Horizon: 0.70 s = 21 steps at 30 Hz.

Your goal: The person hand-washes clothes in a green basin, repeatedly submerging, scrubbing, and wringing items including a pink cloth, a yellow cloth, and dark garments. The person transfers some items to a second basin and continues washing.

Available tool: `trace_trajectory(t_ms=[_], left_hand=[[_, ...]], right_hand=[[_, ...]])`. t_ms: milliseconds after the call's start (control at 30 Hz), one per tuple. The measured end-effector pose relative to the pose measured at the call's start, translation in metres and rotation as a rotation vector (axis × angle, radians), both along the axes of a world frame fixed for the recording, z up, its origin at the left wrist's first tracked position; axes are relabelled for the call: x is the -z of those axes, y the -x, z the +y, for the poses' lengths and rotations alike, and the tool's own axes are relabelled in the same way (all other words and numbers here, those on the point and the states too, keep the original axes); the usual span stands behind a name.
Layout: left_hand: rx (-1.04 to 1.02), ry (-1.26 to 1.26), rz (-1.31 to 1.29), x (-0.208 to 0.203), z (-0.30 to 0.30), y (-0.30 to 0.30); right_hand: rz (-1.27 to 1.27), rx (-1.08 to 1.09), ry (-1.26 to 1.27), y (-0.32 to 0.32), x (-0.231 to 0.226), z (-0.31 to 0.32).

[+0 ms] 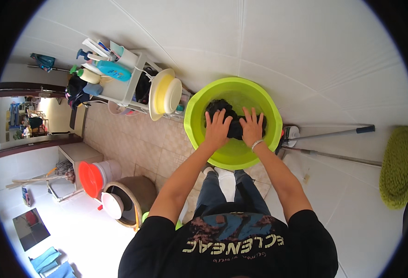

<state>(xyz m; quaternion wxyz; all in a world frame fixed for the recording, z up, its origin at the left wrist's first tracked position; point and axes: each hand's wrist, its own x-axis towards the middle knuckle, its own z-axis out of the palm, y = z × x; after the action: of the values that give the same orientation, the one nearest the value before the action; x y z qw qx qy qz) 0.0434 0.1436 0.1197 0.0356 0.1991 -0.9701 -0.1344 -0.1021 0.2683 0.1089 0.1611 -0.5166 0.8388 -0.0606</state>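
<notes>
A lime-green basin [192, 106] stands before me with some water in it. Wet black cloth [221, 106], seemingly a garment, lies bunched inside. My left hand [218, 128] rests on the left part of the cloth, fingers spread and pointing away from me. On the cloth's right part lies my right hand [251, 128], its fingers also stretched apart; a bracelet circles that wrist. Both palms face down, so the cloth under them is hidden. Neither hand visibly closes around the fabric.
Left of the basin stands a white shelf [132, 88] with bottles and stacked pale basins [167, 95]. Nearer left are a large brown vat [143, 190] and a red basin [90, 180]. Long handles [333, 133] and a green mop head [396, 167] lie right. A tiled wall rises behind.
</notes>
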Motion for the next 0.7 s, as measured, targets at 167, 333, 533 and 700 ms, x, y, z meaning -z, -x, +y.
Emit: trace_trajectory(t_ms=[167, 333, 533, 700], left_hand=[[-0.122, -0.092, -0.412, 0.033, -0.005, 0.003], [-0.145, -0.167, -0.563, 0.071, -0.029, 0.019], [0.002, -0.27, -0.829, 0.103, -0.043, 0.043], [-0.035, -0.539, -0.935, 0.153, -0.059, 0.039]], right_hand=[[-0.058, 0.002, -0.277, -0.01, 0.066, 0.0], [-0.112, -0.075, -0.435, 0.003, 0.068, -0.03], [-0.203, -0.167, -0.656, 0.028, 0.068, -0.066], [-0.266, -0.243, -0.688, 0.031, 0.075, -0.089]])
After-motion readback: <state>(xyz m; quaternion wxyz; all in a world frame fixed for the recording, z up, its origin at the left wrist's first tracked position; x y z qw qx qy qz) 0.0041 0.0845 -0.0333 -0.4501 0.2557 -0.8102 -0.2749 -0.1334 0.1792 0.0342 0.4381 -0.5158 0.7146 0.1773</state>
